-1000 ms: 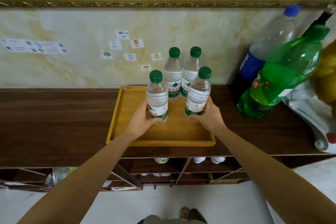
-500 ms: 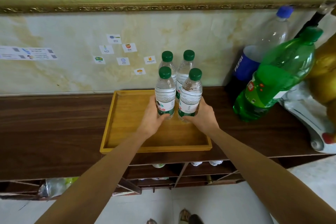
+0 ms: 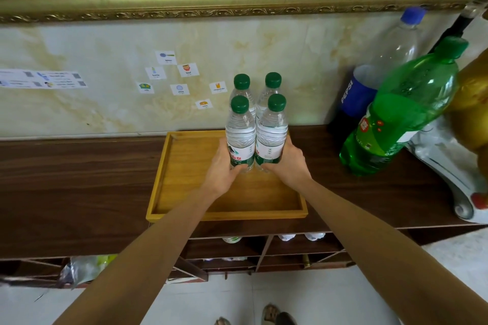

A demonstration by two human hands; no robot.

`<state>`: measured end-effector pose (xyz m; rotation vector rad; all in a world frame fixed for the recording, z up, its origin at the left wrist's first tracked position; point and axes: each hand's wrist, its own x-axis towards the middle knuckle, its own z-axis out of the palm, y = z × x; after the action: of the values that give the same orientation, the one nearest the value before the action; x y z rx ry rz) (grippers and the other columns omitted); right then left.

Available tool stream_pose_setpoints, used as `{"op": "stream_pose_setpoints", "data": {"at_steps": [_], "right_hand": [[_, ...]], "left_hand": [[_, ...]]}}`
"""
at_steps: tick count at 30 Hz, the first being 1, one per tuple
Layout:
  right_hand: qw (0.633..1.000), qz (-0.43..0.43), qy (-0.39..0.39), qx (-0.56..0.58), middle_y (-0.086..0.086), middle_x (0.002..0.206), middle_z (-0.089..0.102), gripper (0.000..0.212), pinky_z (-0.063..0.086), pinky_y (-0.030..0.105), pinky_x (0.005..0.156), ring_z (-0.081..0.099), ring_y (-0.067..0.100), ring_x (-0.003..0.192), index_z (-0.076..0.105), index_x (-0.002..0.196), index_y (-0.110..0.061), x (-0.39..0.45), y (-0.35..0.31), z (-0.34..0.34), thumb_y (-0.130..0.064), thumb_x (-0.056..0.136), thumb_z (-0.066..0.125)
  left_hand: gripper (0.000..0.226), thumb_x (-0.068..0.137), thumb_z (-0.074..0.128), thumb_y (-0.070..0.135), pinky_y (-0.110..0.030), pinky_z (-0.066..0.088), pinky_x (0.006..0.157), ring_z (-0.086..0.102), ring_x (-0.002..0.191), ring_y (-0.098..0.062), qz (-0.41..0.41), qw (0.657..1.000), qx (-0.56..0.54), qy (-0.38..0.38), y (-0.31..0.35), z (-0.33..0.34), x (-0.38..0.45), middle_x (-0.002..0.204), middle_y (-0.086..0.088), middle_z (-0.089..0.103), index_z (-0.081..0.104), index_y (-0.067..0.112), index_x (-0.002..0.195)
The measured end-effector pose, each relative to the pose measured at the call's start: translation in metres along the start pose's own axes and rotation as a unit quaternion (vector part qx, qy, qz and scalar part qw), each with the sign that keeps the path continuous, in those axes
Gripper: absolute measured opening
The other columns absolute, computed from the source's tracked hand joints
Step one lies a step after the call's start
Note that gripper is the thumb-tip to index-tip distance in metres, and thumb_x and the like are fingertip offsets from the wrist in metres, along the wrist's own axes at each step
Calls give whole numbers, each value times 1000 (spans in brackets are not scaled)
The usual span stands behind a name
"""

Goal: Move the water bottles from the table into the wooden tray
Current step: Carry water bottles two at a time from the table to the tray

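Several clear water bottles with green caps stand upright in the wooden tray [image 3: 184, 166], bunched at its far right. My left hand [image 3: 224, 166] is wrapped round the front left bottle [image 3: 239, 134]. My right hand [image 3: 287, 163] grips the front right bottle [image 3: 272, 134]. These two press side by side against the two rear bottles [image 3: 242, 87], [image 3: 272, 87], which stand close behind them. The near and left parts of the tray floor are bare.
A large green soda bottle [image 3: 404, 113] and a blue-labelled Pepsi bottle [image 3: 369, 82] lean at the right of the dark wooden table [image 3: 79, 179]. A white ceramic object [image 3: 449, 166] sits far right. The wall is close behind the tray. Shelves below hold more bottles.
Both hands have pushed their bottles away from me and together, up against the two rear bottles. The front pair was apart and nearer one second ago.
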<state>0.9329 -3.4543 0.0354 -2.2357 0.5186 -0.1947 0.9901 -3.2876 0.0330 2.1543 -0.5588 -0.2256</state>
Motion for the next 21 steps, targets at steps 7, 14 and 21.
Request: {"op": "stream_pose_setpoints", "data": {"at_steps": [7,14,21], "right_hand": [[1000,-3,-22,-5,-1,119,66,80,52,34,95,62,16,111,48,127,-18,5,2,-3,-19,59,90],[999,-2,-43,7,1,125,63,82,47,29,94,59,17,117,45,131,-17,6,4,-7,-15,62,89],[998,6,-58,35,3,130,59,80,41,22,92,56,17,121,39,136,-16,0,5,-5,-15,70,85]], "left_hand": [[84,81,75,16,-44,33,115,39,139,-17,-3,1000,19,-5,2,0,1,150,-2,41,23,18,147],[84,82,74,13,-40,31,116,38,139,-16,-16,1000,-5,-9,5,1,-1,150,-2,41,22,17,148],[86,81,74,11,-33,32,113,40,136,-13,-51,998,-30,-2,9,3,-3,148,1,44,23,20,149]]}}
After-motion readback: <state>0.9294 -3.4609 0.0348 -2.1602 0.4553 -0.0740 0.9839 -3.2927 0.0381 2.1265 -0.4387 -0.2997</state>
